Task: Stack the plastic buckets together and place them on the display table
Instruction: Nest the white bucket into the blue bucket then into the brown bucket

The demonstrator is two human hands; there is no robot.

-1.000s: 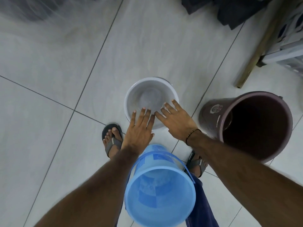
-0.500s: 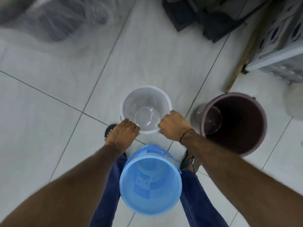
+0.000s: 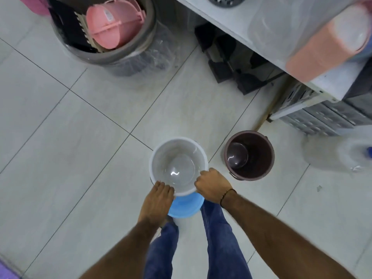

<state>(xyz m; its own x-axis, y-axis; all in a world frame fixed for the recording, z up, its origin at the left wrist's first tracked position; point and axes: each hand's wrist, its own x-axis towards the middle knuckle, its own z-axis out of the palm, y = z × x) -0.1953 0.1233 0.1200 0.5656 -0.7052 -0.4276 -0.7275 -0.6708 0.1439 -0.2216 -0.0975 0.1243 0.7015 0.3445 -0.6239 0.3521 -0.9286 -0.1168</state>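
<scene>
Nearest the camera, both forearms reached forward and down above the person's legs. The left hand [image 3: 159, 195] was closed over the near-left rim of the white bucket [image 3: 177, 158], fingers curled on the rim edge. The right hand [image 3: 211, 185] was closed in a fist-like grip on the near-right rim of the same bucket. Both hands therefore held one bucket at opposite points of its near edge, roughly equally close to it.

The white bucket stood mouth-up, its long axis near vertical. Directly below and partly hidden by it lay the blue bucket [image 3: 185, 207], also mouth-up, of which only the near rim arc showed. The two axes appeared nearly aligned, the white one offset slightly away from the person. Whether the white bucket was already seated inside the blue one could not be determined; in all likelihood a straight downward push would complete the nesting.

To the right, apart from both hands, the brown bucket [image 3: 249, 157] stood upright on the floor [image 3: 80, 148], nearer the right hand.

Farthest off, up and to the right, was the table [image 3: 237, 19], the probable destination.
</scene>
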